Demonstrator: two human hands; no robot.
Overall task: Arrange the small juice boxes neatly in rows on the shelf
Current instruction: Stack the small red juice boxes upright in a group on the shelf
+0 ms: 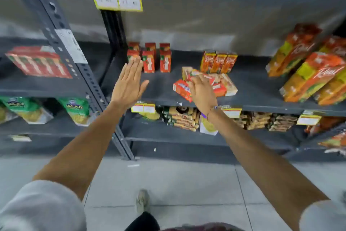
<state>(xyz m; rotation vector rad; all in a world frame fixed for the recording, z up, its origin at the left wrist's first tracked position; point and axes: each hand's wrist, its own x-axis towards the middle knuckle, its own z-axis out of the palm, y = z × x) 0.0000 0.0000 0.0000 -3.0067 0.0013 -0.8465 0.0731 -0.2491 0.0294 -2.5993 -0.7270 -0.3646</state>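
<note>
On the dark grey shelf (pixel 249 88), several small red juice boxes (pixel 148 60) stand upright in short rows at the back left. Three small orange juice boxes (pixel 218 62) stand side by side further right. A loose pile of small juice boxes (pixel 222 84) lies flat in the shelf's middle. My left hand (pixel 129 83) is flat with fingers apart, its fingertips in front of the leftmost red box. My right hand (pixel 202 92) rests on the pile with fingers curled over a red box; the blur hides whether it is gripped.
Large orange juice cartons (pixel 307 73) lean at the shelf's right end. A perforated upright post (pixel 74 58) divides this bay from the left one, which holds a red multipack (pixel 37 62). Snack packets (pixel 181 118) fill the shelf below. Price tags (pixel 143 108) hang on the shelf edge.
</note>
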